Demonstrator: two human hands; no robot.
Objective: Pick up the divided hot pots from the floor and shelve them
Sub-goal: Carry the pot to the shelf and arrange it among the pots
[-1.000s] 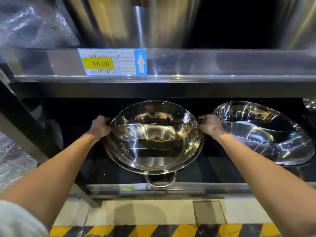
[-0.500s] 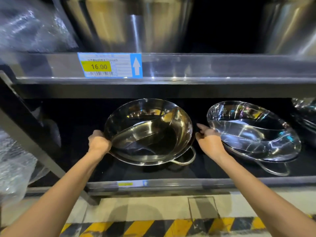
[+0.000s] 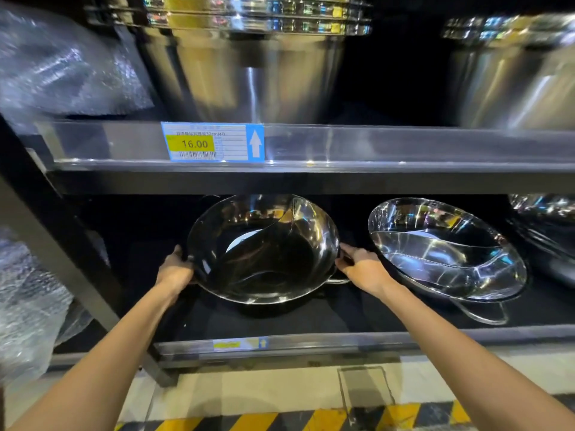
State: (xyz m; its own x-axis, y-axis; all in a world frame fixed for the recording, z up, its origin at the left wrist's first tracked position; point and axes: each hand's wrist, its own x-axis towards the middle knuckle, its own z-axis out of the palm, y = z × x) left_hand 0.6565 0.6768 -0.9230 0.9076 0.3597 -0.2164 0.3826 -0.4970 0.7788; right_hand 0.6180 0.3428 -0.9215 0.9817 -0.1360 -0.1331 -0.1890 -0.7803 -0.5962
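While tilted up on edge with its open side facing outward, divided hot pot standing on bottom shelf, S-shaped divider showing inside. Left hand closed in a grip on left rim; right hand pressed flat against right rim beside wire handle, fingers spread, not clearly curled round anything. Just to the right, second divided pot leaning at a like tilt, apart from the first. Above, price tag reading 16.00 on upper shelf rail, large steel stockpots behind it. Below, striped floor tape.
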